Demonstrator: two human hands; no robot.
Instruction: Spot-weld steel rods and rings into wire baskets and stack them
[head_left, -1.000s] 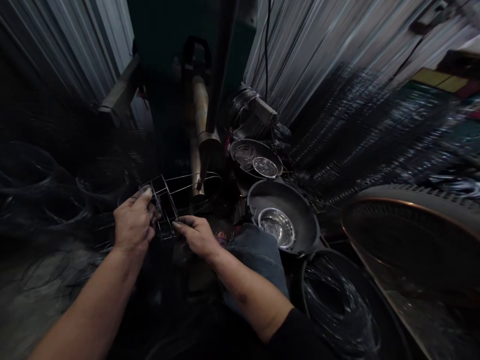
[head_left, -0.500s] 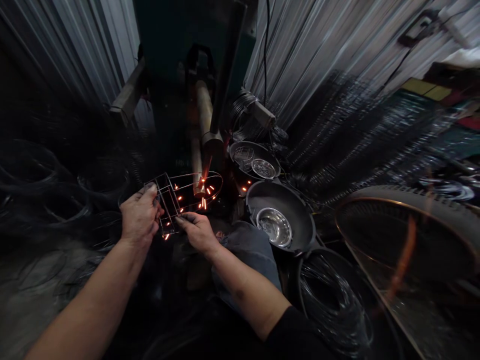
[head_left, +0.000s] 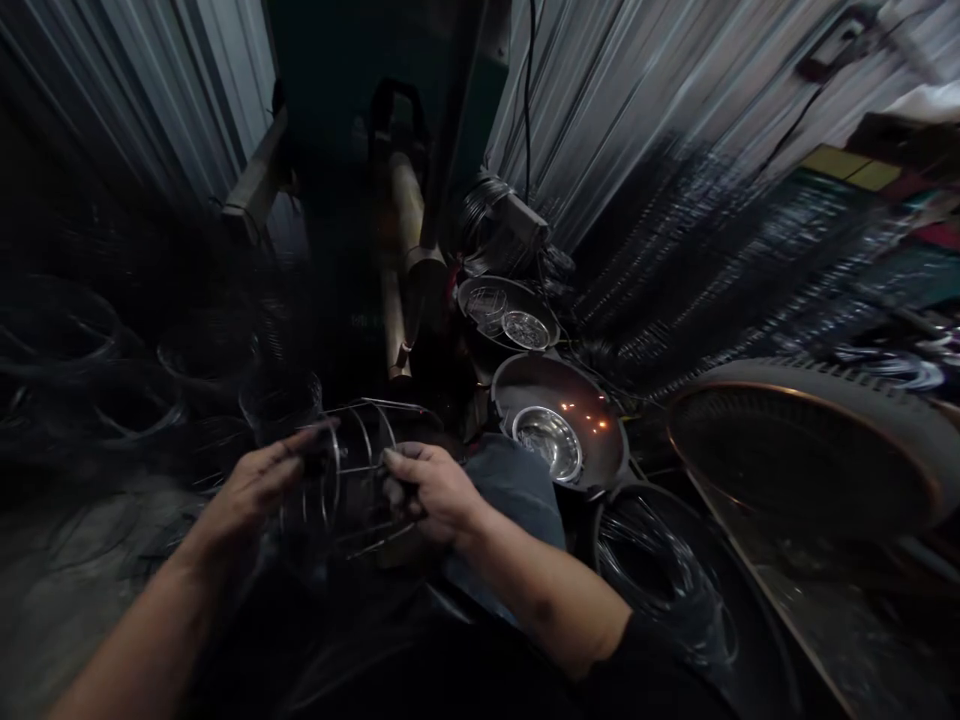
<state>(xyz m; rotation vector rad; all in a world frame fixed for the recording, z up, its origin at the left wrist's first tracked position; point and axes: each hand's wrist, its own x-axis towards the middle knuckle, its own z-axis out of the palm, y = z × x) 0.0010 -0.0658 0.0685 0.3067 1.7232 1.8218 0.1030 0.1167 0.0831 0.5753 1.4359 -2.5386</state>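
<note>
Wire frame (head_left: 360, 469), partly blurred, is left of the grey basin (head_left: 540, 380), its basin-facing side pinched between the right hand's (head_left: 435, 490) thumb and fingers. The left hand (head_left: 259, 490), fingers stretched out, is at the side farther from the basin; whether it grips cannot be told. Inside the basin lies a shiny bowl (head_left: 559, 440).
</note>
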